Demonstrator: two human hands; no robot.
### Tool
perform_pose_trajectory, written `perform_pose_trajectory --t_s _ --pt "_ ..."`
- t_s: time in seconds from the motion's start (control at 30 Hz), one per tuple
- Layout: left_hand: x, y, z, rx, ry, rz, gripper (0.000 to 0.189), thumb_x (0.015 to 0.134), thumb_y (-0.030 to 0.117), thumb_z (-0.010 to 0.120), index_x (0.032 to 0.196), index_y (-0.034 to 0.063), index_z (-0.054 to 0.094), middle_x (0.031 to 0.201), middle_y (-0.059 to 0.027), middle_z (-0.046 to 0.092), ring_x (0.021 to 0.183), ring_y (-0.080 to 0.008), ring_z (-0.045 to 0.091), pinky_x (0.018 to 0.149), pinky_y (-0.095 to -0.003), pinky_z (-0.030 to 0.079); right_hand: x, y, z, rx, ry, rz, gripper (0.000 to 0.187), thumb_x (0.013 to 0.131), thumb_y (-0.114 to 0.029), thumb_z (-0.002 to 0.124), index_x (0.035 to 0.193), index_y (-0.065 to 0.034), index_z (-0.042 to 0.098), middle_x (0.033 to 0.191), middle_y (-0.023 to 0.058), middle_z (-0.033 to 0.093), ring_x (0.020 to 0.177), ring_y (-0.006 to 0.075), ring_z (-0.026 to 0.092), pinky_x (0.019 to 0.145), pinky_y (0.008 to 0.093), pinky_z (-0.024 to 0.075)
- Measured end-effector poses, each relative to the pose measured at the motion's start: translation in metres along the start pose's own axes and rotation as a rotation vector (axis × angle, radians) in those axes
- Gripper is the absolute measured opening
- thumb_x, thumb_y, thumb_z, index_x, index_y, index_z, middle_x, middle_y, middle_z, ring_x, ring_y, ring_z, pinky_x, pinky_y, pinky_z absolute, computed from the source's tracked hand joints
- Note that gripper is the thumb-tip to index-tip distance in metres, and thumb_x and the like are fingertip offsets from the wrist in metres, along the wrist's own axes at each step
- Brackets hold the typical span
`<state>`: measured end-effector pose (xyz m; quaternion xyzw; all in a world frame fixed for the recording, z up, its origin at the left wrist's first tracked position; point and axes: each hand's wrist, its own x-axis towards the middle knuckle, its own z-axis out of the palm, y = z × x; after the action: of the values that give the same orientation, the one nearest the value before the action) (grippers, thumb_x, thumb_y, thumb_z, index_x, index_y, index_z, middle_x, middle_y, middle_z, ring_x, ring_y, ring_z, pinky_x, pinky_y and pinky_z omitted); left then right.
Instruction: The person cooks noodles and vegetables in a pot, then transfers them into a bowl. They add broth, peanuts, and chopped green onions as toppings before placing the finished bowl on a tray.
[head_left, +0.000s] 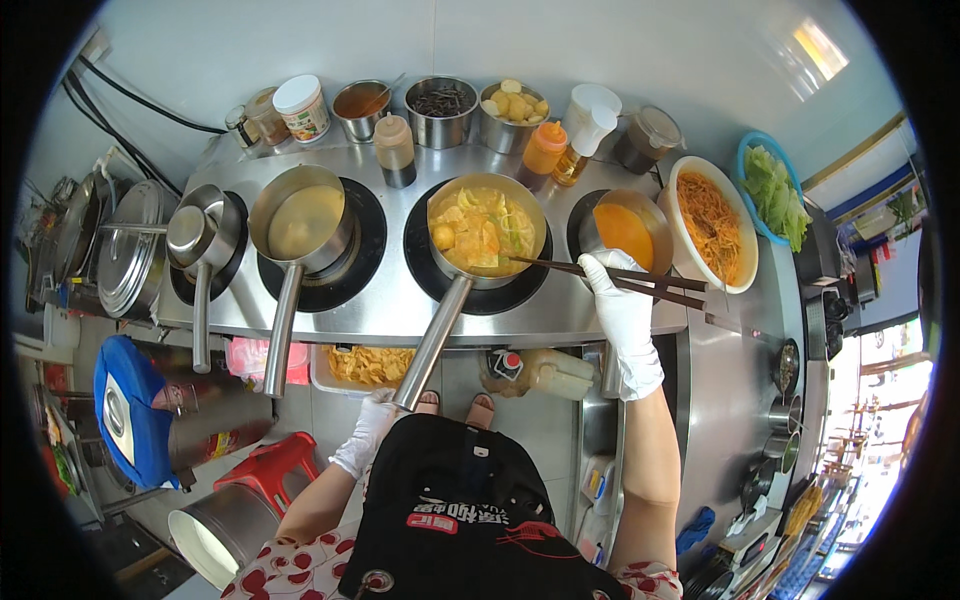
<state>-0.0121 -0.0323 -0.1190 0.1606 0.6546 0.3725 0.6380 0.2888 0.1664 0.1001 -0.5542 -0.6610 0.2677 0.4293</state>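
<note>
White gloves cover both my hands. My right hand (622, 322) is closed on dark chopsticks (645, 280), whose tips reach the near right edge of the food in a steel saucepan (487, 229) on the middle burner. In that pan, leafy greens, tofu-like pieces and a round yellow piece lie in yellow broth. My left hand (369, 431) is by the end of the pan's long handle (435, 341); whether its fingers grip it I cannot tell. A saucepan of orange-red liquid (624, 231) stands behind my right hand, partly hidden by it.
A saucepan of pale liquid (304, 221) and stacked small pans (201, 225) stand left. Squeeze bottles (394, 150) and steel pots (441, 112) line the back. Right are a bowl of shredded carrot (709, 225) and a blue basket of lettuce (772, 187). A red stool (270, 472) stands below left.
</note>
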Motion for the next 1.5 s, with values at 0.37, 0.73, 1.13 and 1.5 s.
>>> perform_pose_trajectory --t_s 0.37,0.73,1.13,1.5 --pt "-0.006 -0.002 0.087 0.054 0.047 -0.027 0.016 0.096 0.019 0.059 0.089 0.0043 0.059 0.074 0.0006 0.058 0.061 -0.0074 0.05 0.054 -0.0225 0.043 0.022 0.022 -0.015 0.07 0.056 -0.077 0.008 0.085 -0.006 0.066 0.082 0.0022 0.066 0.081 0.0101 0.067 0.076 0.0216 0.065 0.073 0.0302 0.0497" --pt "0.055 -0.045 0.102 0.177 0.092 0.079 0.03 0.094 0.024 0.062 0.099 -0.006 0.063 0.082 -0.0068 0.066 0.067 -0.0138 0.061 0.061 -0.025 0.049 0.016 0.022 -0.026 0.268 -0.064 -0.22 0.007 0.083 -0.004 0.07 0.088 0.0013 0.069 0.086 0.0105 0.069 0.079 0.0194 0.066 0.074 0.029 0.0512" --pt "0.057 -0.063 0.102 0.102 0.13 0.058 0.027 0.094 0.025 0.061 0.093 -0.0026 0.063 0.076 -0.0045 0.063 0.062 -0.0135 0.057 0.059 -0.0279 0.047 0.027 0.062 -0.015 0.211 -0.12 -0.132 0.007 0.084 -0.004 0.068 0.089 0.0009 0.067 0.085 0.0079 0.067 0.08 0.0186 0.063 0.077 0.0281 0.0489" --pt "0.117 -0.073 0.127 0.273 0.163 0.066 0.033 0.089 0.031 0.066 0.097 -0.0016 0.065 0.076 -0.0069 0.066 0.066 -0.0177 0.06 0.063 -0.0316 0.048 0.008 0.042 -0.028 0.29 -0.196 -0.089 0.008 0.082 -0.001 0.07 0.09 0.0017 0.069 0.09 0.0088 0.07 0.084 0.0172 0.065 0.079 0.0283 0.0498"
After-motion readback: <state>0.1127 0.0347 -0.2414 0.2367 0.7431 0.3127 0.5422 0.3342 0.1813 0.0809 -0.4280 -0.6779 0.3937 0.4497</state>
